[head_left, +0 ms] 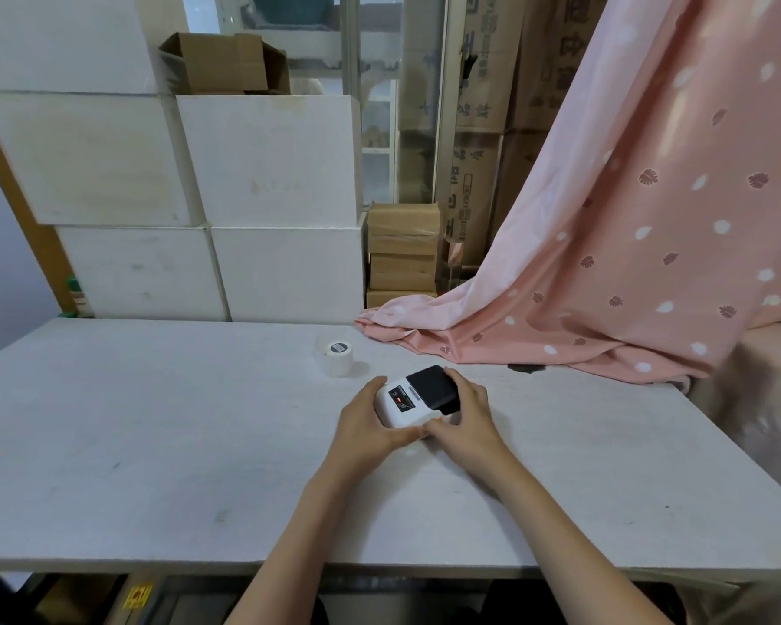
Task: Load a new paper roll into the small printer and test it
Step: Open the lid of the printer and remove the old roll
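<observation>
The small printer [413, 401] lay flat on the white table [154, 444], a white body with a black lid over its far right part and a small red light showing on the panel beside that lid. Both hands were on the printer. The left hand [364, 426] cupped the printer's left side, its fingers curled together against the white casing, with the thumb running along the printer's near edge. The right hand [465, 415] wrapped the printer's right side, fingers closed against the black lid's edge and the thumb pressed to the near corner, where it met the left thumb. The black lid looked shut, though a slight gap could not be ruled out from this angle. The paper roll [338, 357] stood upright on the table beyond the printer and a little to its left, near it but not touching, with a dark label on its top face. Beyond and to the right of the printer, a pink curtain [627, 245] with white dots and dark leaf shapes hung down and spilled onto the table. Farther behind the printer, past the table's far edge, white boxes [190, 205] were stacked, with brown cartons [402, 254] piled just to their right
</observation>
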Tool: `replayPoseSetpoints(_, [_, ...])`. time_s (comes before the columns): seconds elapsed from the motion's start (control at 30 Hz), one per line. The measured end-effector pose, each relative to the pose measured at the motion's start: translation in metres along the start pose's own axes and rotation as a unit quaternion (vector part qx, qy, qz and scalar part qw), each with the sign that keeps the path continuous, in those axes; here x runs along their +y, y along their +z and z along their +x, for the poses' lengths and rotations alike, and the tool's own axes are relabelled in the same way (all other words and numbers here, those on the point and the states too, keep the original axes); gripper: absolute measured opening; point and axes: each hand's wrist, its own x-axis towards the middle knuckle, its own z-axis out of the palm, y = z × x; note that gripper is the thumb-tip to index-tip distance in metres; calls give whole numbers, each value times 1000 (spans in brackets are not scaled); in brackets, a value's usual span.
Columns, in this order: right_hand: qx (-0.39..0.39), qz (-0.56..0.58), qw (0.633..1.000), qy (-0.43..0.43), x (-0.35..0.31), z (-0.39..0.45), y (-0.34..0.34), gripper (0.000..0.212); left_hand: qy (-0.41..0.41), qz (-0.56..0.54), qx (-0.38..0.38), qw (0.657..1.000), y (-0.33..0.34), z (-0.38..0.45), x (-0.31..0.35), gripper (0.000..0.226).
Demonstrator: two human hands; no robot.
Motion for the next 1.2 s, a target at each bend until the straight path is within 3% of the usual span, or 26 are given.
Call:
replayPoseSetpoints(0.13, [-13,-20,1000,-6,5,4,-1,92,10,-6,-6,1000,-2,0,0,74])
replayPoseSetpoints(0.33, [-11,-21,1000,-15,7,2,-5,91,24,-5,1,1000,-3,-3,4,49])
replayPoseSetpoints(0.43, [-55,-72,996,-15,-1,3,-21,92,31,-21,-10,999,-5,-4,5,53])
replayPoseSetpoints(0.6, [-196,-291,936,-25,-32,31,-52,120,49,-4,-57,997,-5,-4,6,55])
replayPoseSetpoints(0.77, [-221,-357,907,-41,-49,45,-50,107,49,-10,-58,997,-5,-6,8,52])
replayPoseSetpoints(0.9, [-203,-298,931,-56,-40,45,-61,100,43,-19,-52,998,-3,-7,7,51])
replayPoseSetpoints(1.03, [-164,-101,981,-15,-25,44,-80,95,41,-25,-49,998,-2,-5,3,54])
replayPoseSetpoints(1.2, [-166,99,980,36,2,41,-95,64,41,-33,-54,997,-3,-5,3,55])
